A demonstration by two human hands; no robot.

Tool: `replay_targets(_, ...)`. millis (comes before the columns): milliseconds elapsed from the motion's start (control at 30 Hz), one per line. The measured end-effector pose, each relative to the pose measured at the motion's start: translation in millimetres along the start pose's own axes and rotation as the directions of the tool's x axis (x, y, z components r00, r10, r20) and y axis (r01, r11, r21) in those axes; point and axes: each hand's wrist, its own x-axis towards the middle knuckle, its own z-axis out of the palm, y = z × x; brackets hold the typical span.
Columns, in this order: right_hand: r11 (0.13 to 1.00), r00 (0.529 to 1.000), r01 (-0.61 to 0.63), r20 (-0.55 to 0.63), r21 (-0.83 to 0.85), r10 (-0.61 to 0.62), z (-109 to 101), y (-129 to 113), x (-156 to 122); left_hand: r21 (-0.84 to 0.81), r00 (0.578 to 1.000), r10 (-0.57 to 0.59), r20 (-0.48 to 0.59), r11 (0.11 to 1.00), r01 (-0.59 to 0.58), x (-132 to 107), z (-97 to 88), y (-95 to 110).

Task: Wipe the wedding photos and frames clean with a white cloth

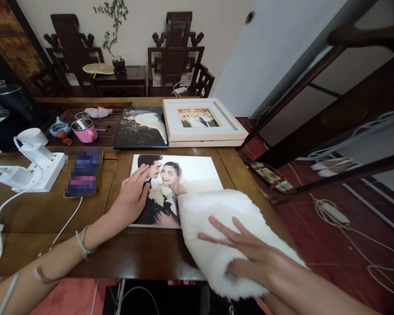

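A flat photo panel [197,175] printed with a picture of a couple lies on the wooden table in front of me. My left hand [131,192] rests flat on its left side, fingers stretched out. Over the panel's lower right part lies a white fluffy cloth [223,205], hiding that corner. My right hand [239,245] presses on the cloth with fingers spread on top, and the thumb is tucked at a fold. The cloth also hangs over the table's front right edge.
Behind the panel lie a dark photo panel [141,127] and a pale framed picture [203,120]. To the left are a phone [84,173] on a cable, a white power strip [51,173] and a pink cup [84,130]. Cables [331,212] lie on the red floor at right.
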Motion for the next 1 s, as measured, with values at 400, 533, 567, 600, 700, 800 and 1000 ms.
replay_targets(400, 0.998, 0.999, 0.033, -0.002, -0.059, -0.033, -37, 118, 86, -0.008, 0.999, 0.003, 0.036, 1.0, -0.003, 1, -4.7, 2)
replay_targets(533, 0.995, 0.999, -0.002, -0.042, -0.095, -0.002, -39, 128, 100, -0.012, 1.0, 0.003, 0.019, 1.0, -0.002, 2, -5.2, 1)
replay_targets(567, 0.994, 0.999, -0.005, -0.042, -0.105, 0.0, -36, 122, 96, -0.012, 1.0, 0.002, 0.016, 1.0, -0.002, 1, -5.1, 1)
replay_targets(600, 0.993, 0.999, -0.007, -0.039, -0.117, 0.003, -30, 114, 89, -0.012, 1.0, 0.003, 0.012, 1.0, -0.002, 1, -4.9, 1)
replay_targets(700, 0.987, 0.999, -0.001, -0.042, -0.162, -0.006, -9, 76, 58, -0.011, 1.0, 0.008, 0.0, 1.0, -0.008, -1, -3.6, 1)
replay_targets(800, 0.977, 0.994, 0.098, -0.025, -0.191, -0.104, 9, 36, 22, -0.005, 1.0, 0.012, 0.002, 1.0, -0.012, -2, -2.0, 1)
replay_targets(1000, 0.961, 0.979, 0.189, 0.119, -0.201, -0.167, 10, 13, 9, 0.002, 1.0, 0.019, 0.015, 1.0, -0.019, -2, -1.6, 0)
